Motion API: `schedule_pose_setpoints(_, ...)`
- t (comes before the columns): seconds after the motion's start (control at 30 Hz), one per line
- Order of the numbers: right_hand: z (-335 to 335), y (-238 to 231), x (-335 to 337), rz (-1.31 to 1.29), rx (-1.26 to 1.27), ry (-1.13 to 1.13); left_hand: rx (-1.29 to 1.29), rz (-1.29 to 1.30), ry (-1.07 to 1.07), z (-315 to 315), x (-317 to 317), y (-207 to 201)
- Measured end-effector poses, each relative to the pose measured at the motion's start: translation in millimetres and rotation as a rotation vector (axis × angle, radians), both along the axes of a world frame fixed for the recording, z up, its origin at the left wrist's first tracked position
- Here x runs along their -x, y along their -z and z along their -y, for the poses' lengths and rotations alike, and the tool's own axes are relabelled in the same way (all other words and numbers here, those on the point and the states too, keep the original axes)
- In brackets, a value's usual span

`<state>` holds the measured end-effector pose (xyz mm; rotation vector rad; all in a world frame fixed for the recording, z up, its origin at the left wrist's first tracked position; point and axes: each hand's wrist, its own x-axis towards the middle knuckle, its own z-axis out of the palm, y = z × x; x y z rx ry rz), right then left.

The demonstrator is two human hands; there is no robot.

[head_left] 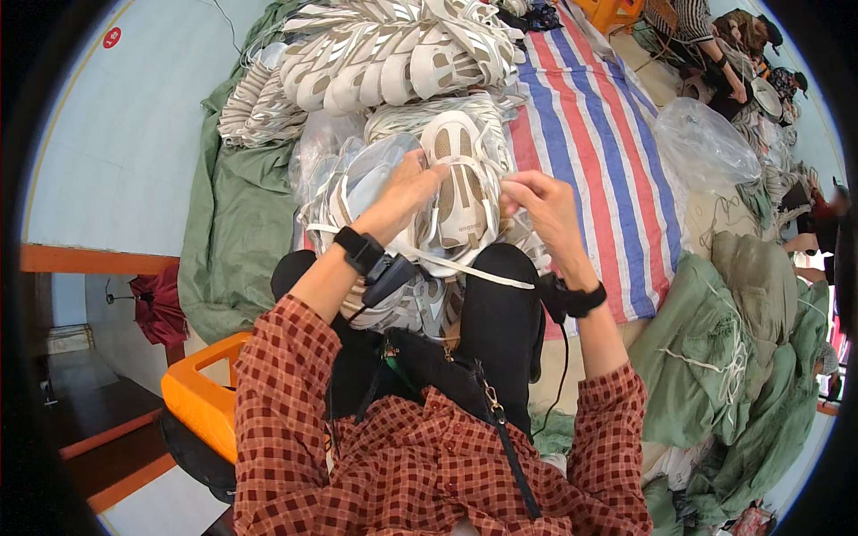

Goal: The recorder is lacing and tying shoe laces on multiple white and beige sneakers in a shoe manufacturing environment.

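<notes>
A beige and white shoe upper point(461, 210) with brown mesh lies upright in front of my knees, toe pointing away. At its left edge my left hand point(409, 192) is closed, thumb over the side near the white lace that crosses it; the other fingers are partly hidden. On the right side my right hand point(542, 204) pinches a white lace point(502, 182) between thumb and forefinger. Another loose white lace point(490, 275) trails over my right knee. More pale uppers point(344, 192) are bunched left of it, beside my left wrist.
Tall stacks of nested shoe uppers point(393, 71) stand beyond the hands. A red, white and blue striped sheet point(594, 152) spreads to the right, with green sacks point(702, 357) past it. An orange plastic stool point(201, 393) is at my left. Another person's arm point(728, 71) shows far right.
</notes>
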<state>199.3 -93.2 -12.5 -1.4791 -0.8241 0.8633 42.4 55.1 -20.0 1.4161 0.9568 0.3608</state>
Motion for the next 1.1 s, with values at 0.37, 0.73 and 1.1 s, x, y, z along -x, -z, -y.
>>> schedule_pose_setpoints(0.37,-46,17,7,0.749,0.013,-0.009,0.262,0.100,0.007,-27,-5,14)
schedule_pose_setpoints(0.73,-50,18,12,1.075,-0.046,-0.061,0.204,0.059,0.082,-32,-1,13)
schedule_pose_setpoints(1.1,-59,39,15,0.107,0.174,-0.090,0.415,0.159,0.094,-30,-6,15)
